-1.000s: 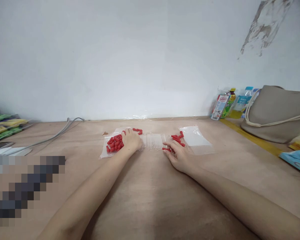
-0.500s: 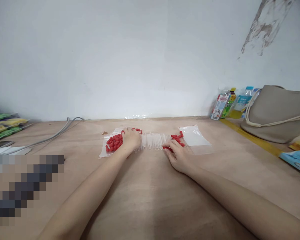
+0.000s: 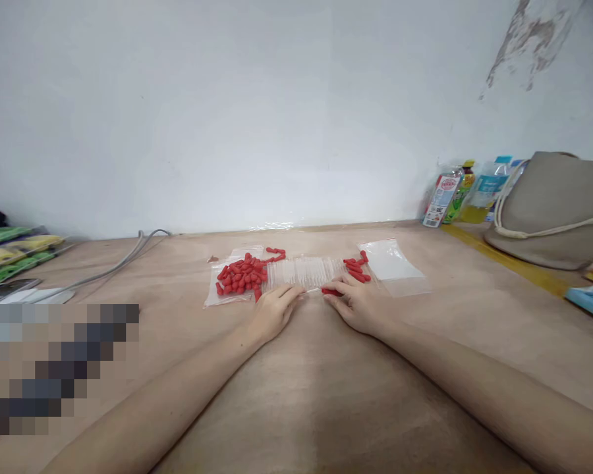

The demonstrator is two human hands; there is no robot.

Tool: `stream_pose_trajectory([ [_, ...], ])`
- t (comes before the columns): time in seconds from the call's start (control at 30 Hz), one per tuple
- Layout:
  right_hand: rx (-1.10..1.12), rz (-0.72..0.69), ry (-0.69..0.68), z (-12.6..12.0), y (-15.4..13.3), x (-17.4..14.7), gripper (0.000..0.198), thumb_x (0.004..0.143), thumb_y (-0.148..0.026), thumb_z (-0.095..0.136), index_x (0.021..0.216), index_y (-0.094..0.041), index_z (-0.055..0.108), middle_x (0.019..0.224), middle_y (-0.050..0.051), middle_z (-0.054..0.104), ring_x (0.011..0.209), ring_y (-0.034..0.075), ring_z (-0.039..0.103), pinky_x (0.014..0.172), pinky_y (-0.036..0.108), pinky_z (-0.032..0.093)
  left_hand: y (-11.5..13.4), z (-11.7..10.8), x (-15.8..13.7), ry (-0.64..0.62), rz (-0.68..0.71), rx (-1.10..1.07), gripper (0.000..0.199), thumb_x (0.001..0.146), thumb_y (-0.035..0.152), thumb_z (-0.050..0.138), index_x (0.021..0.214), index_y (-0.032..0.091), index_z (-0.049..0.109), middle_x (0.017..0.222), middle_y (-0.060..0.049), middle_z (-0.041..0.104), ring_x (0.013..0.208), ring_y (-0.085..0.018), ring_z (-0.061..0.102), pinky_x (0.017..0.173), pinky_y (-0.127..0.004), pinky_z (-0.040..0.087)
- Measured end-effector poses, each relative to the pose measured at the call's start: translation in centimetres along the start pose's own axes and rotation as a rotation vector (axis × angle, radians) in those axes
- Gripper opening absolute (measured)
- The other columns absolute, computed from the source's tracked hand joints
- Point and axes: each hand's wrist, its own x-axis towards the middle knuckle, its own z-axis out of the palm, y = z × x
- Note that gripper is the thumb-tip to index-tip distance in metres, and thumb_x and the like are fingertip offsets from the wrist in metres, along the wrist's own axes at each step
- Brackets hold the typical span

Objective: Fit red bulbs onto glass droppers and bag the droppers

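My left hand (image 3: 277,308) is closed, its fingertips pinching a thin clear tube (image 3: 312,291) at the near edge of a row of similar tubes (image 3: 301,271). Facing it, my right hand (image 3: 353,304) pinches a small red rubber bulb (image 3: 330,291), bulbous at one end, against or very near the tube's right end. Whether the two are joined is too small to tell. Left of the row, a pile of red bulbs (image 3: 242,275) lies on a clear plastic bag (image 3: 212,296). A few more red bulbs (image 3: 356,268) lie just beyond my right hand.
A flat zip bag with a white panel (image 3: 388,260) lies at the right. Drink bottles (image 3: 442,201) and a grey handbag (image 3: 553,204) stand further right. A grey cable (image 3: 121,263) and green and yellow packets (image 3: 22,253) are on the left of the wooden table (image 3: 296,395).
My left hand has moved from the far side of the tube row toward me and right, with a tube now held before my right hand. The right hand keeps its red bulb.
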Motion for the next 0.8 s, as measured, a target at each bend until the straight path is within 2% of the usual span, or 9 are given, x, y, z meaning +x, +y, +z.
stream_pose_trajectory([
  [0.47, 0.018, -0.081, -0.031, -0.6, -0.8, 0.0, 0.019, 0.085, -0.019, 0.045, 0.098, -0.019, 0.060, 0.089, 0.006, 0.061, 0.078, 0.013, 0.057, 0.070, 0.027, 0.048, 0.0, -0.2, 0.2, -0.020, 0.037, -0.004, 0.025, 0.089, 0.016, 0.038, 0.106, 0.016, 0.057, 0.095, -0.008, 0.061, 0.081, -0.015, 0.059, 0.068, -0.026, 0.050],
  [0.8, -0.125, -0.084, -0.068, -0.9, -1.2, -0.2, 0.008, 0.081, -0.019, 0.054, 0.083, -0.018, 0.062, 0.077, 0.003, 0.064, 0.070, 0.012, 0.058, 0.063, 0.023, 0.045, -0.4, -0.1, 0.3, -0.019, 0.167, -0.031, 0.028, 0.086, 0.009, 0.040, 0.105, 0.015, 0.059, 0.090, -0.008, 0.062, 0.080, -0.015, 0.058, 0.069, -0.026, 0.049],
])
